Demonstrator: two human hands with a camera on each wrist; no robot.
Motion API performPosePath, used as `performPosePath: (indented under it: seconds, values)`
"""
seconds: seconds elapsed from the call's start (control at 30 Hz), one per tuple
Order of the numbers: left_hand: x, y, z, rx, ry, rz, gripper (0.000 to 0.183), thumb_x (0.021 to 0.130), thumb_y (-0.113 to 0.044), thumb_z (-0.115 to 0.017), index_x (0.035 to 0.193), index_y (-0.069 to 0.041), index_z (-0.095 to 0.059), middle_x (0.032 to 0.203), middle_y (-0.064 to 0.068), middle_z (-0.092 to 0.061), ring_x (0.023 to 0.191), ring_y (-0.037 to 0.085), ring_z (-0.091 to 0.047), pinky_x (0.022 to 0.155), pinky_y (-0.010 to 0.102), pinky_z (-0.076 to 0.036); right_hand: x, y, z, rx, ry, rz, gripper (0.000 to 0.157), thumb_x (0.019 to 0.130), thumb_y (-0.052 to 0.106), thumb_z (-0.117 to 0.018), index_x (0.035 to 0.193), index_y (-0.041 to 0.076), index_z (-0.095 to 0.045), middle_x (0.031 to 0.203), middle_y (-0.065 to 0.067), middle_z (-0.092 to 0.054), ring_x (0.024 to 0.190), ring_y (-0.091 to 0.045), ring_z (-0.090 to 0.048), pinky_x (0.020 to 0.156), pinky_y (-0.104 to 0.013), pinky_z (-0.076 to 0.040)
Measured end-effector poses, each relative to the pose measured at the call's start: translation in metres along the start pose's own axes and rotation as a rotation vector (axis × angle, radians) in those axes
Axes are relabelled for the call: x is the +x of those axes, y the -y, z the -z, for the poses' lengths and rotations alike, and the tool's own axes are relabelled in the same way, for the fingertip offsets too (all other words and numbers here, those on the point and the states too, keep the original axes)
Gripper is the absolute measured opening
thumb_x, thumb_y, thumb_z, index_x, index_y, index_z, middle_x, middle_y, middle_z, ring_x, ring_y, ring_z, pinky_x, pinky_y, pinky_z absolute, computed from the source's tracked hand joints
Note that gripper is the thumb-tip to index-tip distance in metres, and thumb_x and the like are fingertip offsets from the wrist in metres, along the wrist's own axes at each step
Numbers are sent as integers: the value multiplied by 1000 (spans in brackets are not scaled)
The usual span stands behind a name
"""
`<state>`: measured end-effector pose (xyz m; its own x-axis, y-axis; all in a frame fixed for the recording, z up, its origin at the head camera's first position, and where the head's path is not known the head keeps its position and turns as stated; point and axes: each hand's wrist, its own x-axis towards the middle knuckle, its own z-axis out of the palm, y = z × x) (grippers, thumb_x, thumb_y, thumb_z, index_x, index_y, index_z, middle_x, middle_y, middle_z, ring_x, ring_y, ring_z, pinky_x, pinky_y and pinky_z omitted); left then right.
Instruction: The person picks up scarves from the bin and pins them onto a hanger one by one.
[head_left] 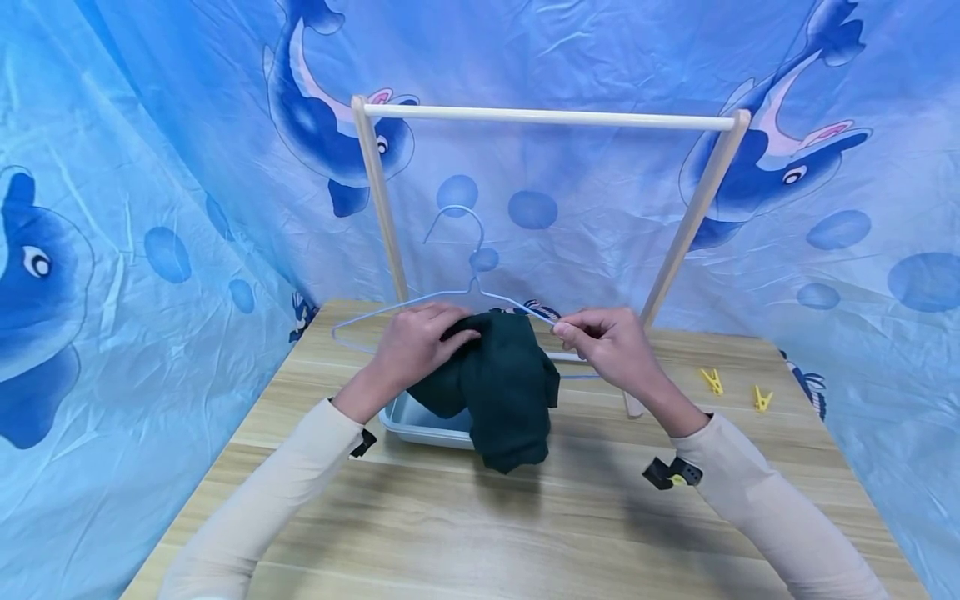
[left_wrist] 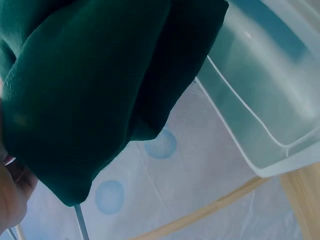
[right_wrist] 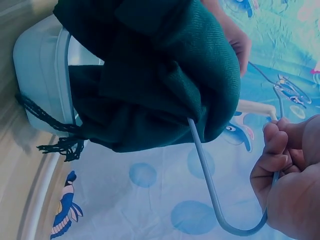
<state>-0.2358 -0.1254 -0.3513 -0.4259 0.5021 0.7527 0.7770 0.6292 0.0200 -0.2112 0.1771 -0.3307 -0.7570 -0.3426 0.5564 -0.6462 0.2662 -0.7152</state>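
Note:
A dark green scarf (head_left: 513, 392) hangs draped over the lower bar of a thin blue wire hanger (right_wrist: 204, 170). Dark tassels (right_wrist: 62, 142) show at its lower end in the right wrist view. My left hand (head_left: 420, 342) grips the scarf near its top, left of the hanger's middle; some of its fingers are hidden behind the cloth. With thumb and fingers my right hand (head_left: 611, 346) pinches the hanger's right shoulder, apart from the scarf. The hanger is held up with its hook on top. Behind and below the scarf stands a pale blue plastic basin (head_left: 427, 435), partly covered by the cloth.
Behind the hands stands a wooden rack with a white rail (head_left: 547, 117). Two yellow clothespins (head_left: 712, 382) lie on the wooden table (head_left: 420, 533) at the right. A blue dolphin-print curtain (head_left: 600, 50) surrounds the table's back and sides.

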Motion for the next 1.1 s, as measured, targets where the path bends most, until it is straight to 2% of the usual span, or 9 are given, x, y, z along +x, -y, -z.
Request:
performPosePath:
  seconds: [0.13, 0.3, 0.5, 0.6, 0.67, 0.77, 0.97, 1.03, 1.1]
  values:
    - [-4, 1, 3, -64, 56, 87, 26, 91, -22, -77, 111, -5, -76, 108, 10, -76, 100, 27, -73, 89, 44, -58, 1, 1, 0, -18, -16, -4, 12, 96, 1, -68, 94, 2, -81, 60, -5, -56, 47, -14, -42, 46, -27, -36]
    - [-10, 0, 13, -110, 169, 168, 37, 92, -31, -73, 122, -10, -72, 119, 8, -73, 109, 28, -69, 93, 46, -55, 2, 3, 3, -69, -40, -11, 11, 96, 3, -70, 93, 3, -81, 62, -3, -58, 48, -14, -43, 46, -27, -36]
    - [-15, 0, 26, -135, 333, 165, 55, 89, -38, -74, 136, -12, -65, 132, 9, -66, 117, 28, -64, 96, 48, -53, 3, 5, 5, -114, -67, 5, 9, 94, 3, -72, 91, 4, -81, 65, 0, -62, 50, -12, -46, 47, -25, -38]
    - [-17, 0, 32, -182, 422, 155, 57, 91, -30, -73, 142, -10, -59, 136, 10, -64, 122, 29, -62, 100, 49, -52, 3, 5, 5, -122, -72, 13, 9, 94, 3, -73, 92, 4, -81, 66, 0, -64, 50, -12, -47, 47, -24, -39]
    - [-17, 0, 35, -229, 449, 139, 54, 94, -19, -73, 144, -8, -57, 136, 11, -64, 122, 28, -63, 101, 48, -51, 4, 5, 5, -124, -69, 15, 9, 94, 3, -73, 92, 5, -81, 66, 0, -64, 50, -12, -47, 47, -24, -39]
    - [-16, 0, 38, -266, 415, 84, 49, 93, -3, -71, 141, -4, -59, 132, 12, -67, 117, 26, -65, 99, 45, -52, 4, 3, 5, -120, -60, 11, 10, 94, 5, -73, 92, 7, -82, 65, 1, -62, 49, -12, -46, 46, -25, -38]
    - [-8, -1, 45, -186, 227, -78, 43, 87, 15, -70, 128, 1, -67, 115, 12, -73, 90, 25, -62, 80, 38, -55, 4, 1, 4, -122, -56, 5, 10, 95, 7, -73, 91, 9, -82, 65, 2, -62, 49, -13, -46, 46, -25, -37]
    - [-5, -1, 49, -169, 180, -110, 43, 86, 20, -67, 124, 0, -69, 112, 11, -74, 90, 25, -64, 79, 37, -56, 4, 2, 4, -127, -57, 6, 10, 95, 7, -73, 91, 9, -82, 65, 2, -62, 49, -12, -46, 46, -25, -37]
    - [-2, 0, 55, -153, 159, -128, 44, 85, 23, -63, 121, 0, -69, 112, 11, -73, 96, 26, -68, 83, 39, -58, 5, 2, 3, -134, -60, 9, 10, 95, 7, -73, 91, 9, -82, 65, 1, -63, 49, -12, -46, 47, -25, -38]
